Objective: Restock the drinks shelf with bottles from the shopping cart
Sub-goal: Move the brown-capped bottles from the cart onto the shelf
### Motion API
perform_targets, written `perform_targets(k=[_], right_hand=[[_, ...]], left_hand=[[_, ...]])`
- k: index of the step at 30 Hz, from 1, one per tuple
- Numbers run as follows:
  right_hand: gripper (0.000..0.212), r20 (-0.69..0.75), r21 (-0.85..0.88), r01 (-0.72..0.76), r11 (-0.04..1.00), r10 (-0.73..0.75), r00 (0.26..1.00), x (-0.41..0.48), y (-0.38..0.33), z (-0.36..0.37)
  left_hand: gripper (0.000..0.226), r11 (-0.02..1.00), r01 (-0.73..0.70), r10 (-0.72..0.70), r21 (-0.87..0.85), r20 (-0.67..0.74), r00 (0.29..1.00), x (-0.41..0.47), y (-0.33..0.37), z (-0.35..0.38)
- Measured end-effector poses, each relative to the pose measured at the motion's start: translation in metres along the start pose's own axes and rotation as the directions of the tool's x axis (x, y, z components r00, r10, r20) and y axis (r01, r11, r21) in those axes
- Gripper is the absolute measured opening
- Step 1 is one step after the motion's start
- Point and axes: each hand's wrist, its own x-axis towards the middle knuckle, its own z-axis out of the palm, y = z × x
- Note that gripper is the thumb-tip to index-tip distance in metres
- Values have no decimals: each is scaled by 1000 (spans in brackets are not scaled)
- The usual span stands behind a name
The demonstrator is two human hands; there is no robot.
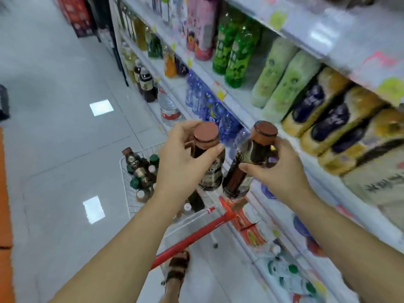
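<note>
Bottles, dark brown plastic w/ brown caps, x2: left bottle [211,165] gripped at neck by left hand [181,158] fingers; right bottle [239,173] likewise by right hand [282,169]. Both approx upright, caps up, over wire shopping cart [129,193]. White drinks shelf [239,100] lies rightward, right hand nearer.

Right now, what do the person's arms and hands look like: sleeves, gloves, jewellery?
The left hand and right hand are bare: no gloves, rings or watch visible. The left forearm and right forearm show no sleeve up to the frame edge.
</note>
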Motion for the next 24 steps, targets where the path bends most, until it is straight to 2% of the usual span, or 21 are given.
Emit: perform_targets(k=[5, 9, 13, 19, 24], right_hand=[[49, -216, -18, 158, 987, -158, 964, -71, -41, -103], [51, -416, -45, 254, 966, -249, 875, -126, -65, -170], [56, -566, -107, 305, 946, -310, 764, -179, -78, -229], [61, -764, -195, 263, 945, -314, 564, -238, -75, -296], [64, -883, -217, 166, 962, -266, 388, -277, -53, -327]], left_hand=[[42, 956, -275, 285, -98, 101, 953, -34, 107, 43], [44, 865, -453, 487, -218, 144, 861, -60, 182, 80], [44, 756, -573, 644, -318, 206, 736, -88, 241, 117], [47, 624, -621, 780, -475, 322, 537, -130, 299, 174], [49, 597, -546, 802, -588, 440, 403, -161, 321, 222]])
